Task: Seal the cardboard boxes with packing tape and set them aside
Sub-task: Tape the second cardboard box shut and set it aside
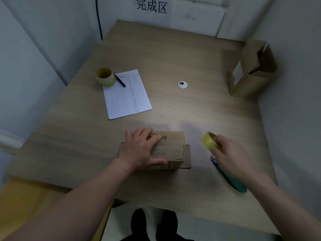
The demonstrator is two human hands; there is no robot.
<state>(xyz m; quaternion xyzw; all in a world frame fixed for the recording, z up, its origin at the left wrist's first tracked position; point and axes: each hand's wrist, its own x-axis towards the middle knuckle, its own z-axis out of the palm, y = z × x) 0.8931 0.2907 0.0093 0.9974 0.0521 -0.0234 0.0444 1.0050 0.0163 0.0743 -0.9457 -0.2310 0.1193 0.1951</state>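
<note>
Pressing the box, left hand; right hand grips tape.

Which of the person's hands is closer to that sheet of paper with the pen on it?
The left hand. It rests on the cardboard box, just below the paper. The right hand, holding a tape roll, is farther off to the right.

Your left hand rests flat on the small cardboard box | your right hand grips a yellow tape roll, blurred | second tape roll, pen, paper sheet far left | open box far right.
</note>
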